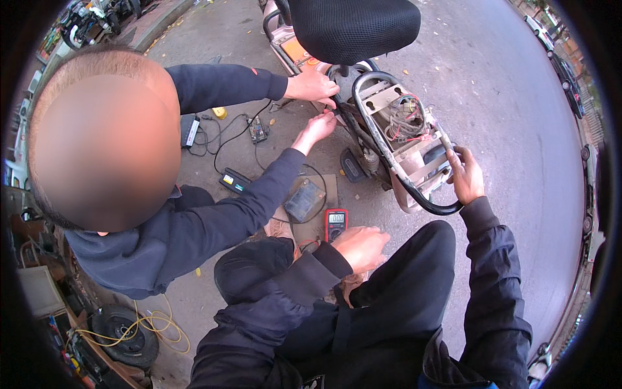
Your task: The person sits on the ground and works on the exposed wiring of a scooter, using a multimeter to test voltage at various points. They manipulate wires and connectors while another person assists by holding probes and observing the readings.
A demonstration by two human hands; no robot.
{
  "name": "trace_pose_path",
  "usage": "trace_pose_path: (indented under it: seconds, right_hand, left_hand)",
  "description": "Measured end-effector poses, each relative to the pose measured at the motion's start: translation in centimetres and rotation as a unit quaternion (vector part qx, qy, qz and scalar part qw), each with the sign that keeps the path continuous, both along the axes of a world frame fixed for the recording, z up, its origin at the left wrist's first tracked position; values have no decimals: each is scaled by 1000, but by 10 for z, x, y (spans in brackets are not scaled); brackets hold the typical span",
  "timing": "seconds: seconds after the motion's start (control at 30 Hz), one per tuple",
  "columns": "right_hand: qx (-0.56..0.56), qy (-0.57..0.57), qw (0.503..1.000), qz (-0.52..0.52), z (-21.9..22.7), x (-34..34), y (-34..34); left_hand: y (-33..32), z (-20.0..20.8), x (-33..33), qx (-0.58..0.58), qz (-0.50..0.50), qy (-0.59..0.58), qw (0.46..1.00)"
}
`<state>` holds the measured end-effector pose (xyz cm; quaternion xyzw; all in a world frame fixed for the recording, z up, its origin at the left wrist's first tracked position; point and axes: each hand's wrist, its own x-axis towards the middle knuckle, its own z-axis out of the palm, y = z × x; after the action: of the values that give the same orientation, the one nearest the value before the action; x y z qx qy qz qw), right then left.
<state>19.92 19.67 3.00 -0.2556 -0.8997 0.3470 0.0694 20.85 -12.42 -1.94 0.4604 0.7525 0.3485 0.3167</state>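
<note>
My right hand (pixel 465 176) grips the side rail of the black and silver rear rack (pixel 427 205) on an electric scooter, fingers curled over the bar. My left hand (pixel 361 249) is curled closed in front of my knees, just below a red multimeter (pixel 336 223) with a lit display. Its fingertips are hidden, so whatever it may hold cannot be seen. A bundle of wires (pixel 405 123) lies exposed inside the rack frame. At left, a co-worker's two hands (pixel 313 86) touch the scooter frame beneath the black seat (pixel 353 29).
A dark box (pixel 304 200) rests on cardboard near the multimeter. Black cables, a small circuit module (pixel 257 129) and a black device (pixel 234 181) lie on the pavement. The co-worker crouches close at left. A wheel (pixel 126 336) and yellow cable (pixel 170 319) lie lower left.
</note>
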Motion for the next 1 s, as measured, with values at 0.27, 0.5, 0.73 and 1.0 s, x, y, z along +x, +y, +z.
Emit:
trace_pose_path:
  seconds: [0.27,0.5,0.73,1.0]
  right_hand:
    - [122,-18,992,18,-9,2,7]
    - [112,-11,993,19,-7,-1,6]
    - [72,-40,997,-10,-12,-2,15]
    - [49,-32,998,-6,-22,-3,26]
  left_hand:
    - [4,-1,0,-1,-18,-3,1000]
    - [-4,-5,1,-30,-22,1,999]
    - [-7,-15,3,2,-3,11,1000]
    - [-7,-17,0,-34,-19,21,999]
